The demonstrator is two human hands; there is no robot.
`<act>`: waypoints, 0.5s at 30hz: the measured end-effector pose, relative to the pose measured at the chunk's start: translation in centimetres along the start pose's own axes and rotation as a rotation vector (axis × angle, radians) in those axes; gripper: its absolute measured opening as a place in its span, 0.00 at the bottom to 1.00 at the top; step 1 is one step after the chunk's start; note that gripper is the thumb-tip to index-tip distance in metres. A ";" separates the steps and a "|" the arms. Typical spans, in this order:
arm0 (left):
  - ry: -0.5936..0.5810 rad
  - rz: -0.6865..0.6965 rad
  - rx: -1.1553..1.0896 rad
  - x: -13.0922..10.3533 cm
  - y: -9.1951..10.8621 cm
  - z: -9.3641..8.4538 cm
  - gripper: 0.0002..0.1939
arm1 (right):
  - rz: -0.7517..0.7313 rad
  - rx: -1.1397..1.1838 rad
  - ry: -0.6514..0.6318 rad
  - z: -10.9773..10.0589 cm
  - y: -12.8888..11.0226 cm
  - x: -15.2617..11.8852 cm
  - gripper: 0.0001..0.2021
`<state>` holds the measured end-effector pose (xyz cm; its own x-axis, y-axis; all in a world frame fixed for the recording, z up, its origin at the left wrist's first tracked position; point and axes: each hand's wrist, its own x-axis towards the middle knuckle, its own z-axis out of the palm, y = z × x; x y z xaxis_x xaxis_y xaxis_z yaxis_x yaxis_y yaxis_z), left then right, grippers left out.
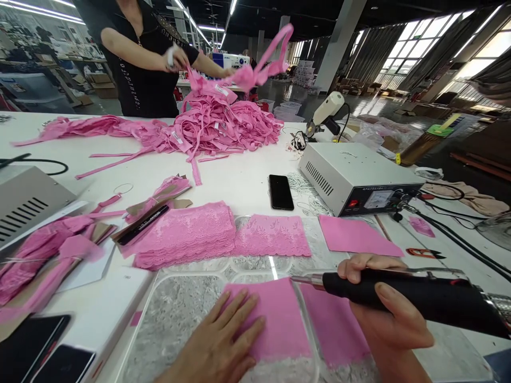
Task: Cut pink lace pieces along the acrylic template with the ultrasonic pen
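Note:
My left hand lies flat with fingers spread on a pink fabric piece, over a grey marbled board. My right hand is wrapped round a black handheld tool, whose thin metal tip is at the piece's upper right corner. A second pink piece lies just right of the first, under the tool. Behind them are a stack of pink lace, a single lace strip and another plain pink piece.
A grey control box with cables stands at the right, near orange snips. A black phone lies mid-table. Across the table, a person handles pink straps above a large heap. Bundles and phones lie left.

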<state>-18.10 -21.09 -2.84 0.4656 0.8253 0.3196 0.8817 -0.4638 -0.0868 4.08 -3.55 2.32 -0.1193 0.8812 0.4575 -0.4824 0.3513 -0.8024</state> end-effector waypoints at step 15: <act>-0.094 -0.100 -0.149 -0.6 0.6 -1.4 0.29 | 0.008 -0.079 -0.010 0.6 -0.5 0.1 0.05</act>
<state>-17.95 -22.31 -1.79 0.3874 0.8928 0.2299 0.9061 -0.4147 0.0839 3.79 -3.79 3.01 -0.1316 0.8811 0.4542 -0.4112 0.3684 -0.8338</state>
